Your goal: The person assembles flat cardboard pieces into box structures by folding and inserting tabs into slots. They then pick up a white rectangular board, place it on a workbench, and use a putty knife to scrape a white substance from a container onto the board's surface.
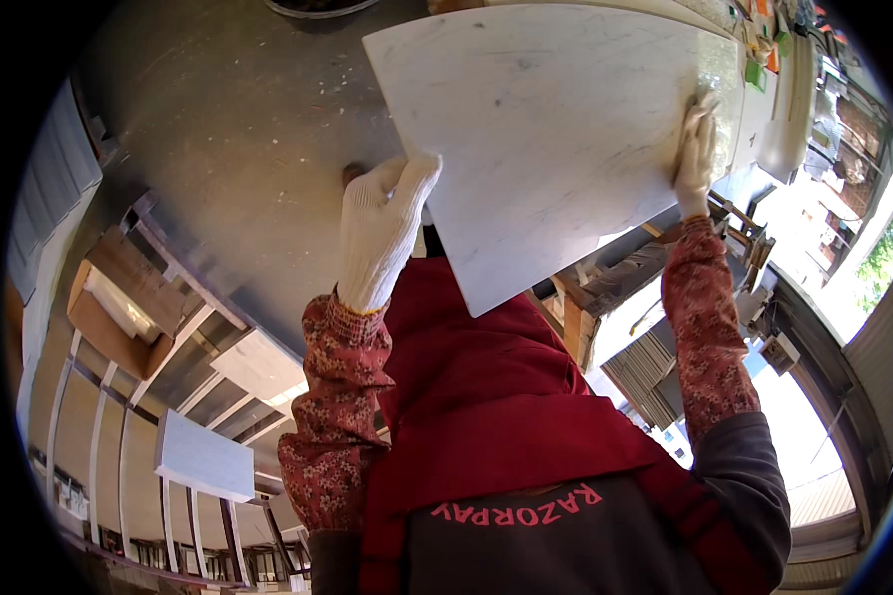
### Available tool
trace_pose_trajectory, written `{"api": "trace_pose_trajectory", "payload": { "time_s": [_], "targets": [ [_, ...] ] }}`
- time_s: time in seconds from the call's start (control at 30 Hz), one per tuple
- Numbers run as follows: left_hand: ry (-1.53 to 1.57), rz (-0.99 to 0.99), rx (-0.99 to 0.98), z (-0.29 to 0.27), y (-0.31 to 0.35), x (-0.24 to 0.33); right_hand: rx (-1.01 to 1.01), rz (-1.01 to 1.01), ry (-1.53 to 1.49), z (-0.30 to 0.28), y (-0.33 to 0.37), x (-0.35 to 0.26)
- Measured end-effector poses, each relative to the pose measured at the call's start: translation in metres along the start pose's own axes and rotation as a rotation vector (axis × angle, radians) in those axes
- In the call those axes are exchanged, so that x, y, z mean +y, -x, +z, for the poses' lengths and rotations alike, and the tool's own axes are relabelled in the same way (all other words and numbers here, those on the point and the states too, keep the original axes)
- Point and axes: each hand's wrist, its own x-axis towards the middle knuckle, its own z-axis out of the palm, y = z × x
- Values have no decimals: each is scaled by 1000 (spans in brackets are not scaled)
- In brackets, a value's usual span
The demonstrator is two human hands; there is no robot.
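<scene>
A large white stone slab [551, 129] with faint grey streaks fills the upper middle, tilted, with one corner pointing down towards my red apron [486, 367]. My left hand [382, 223], in a white knitted glove, grips its left edge; the thumb lies on the near face and the other fingers are hidden behind. At the right side of the slab, my right hand [698, 159], gloved too, rests on its face with fingers stretched upward. Patterned red sleeve covers are on both forearms.
Lower left, a metal rack [169, 357] bears an opened cardboard box [124, 312] and a white block-shaped panel [203, 456]. A stack of thin boards [643, 379] stands right of my apron. A round basin's rim [322, 12] shows on the floor at the top.
</scene>
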Motion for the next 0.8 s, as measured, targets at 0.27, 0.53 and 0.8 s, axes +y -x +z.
{"api": "trace_pose_trajectory", "payload": {
  "time_s": [0.27,0.53,0.8],
  "targets": [
    [-465,192,82,-1,-16,22,120,171,-86,-7,-25,54],
    [-787,362,502,19,-63,65,307,170,225,-3,56,43],
    [-405,419,850,17,66,-28,139,44,217,-81,52,157]
  ]
}}
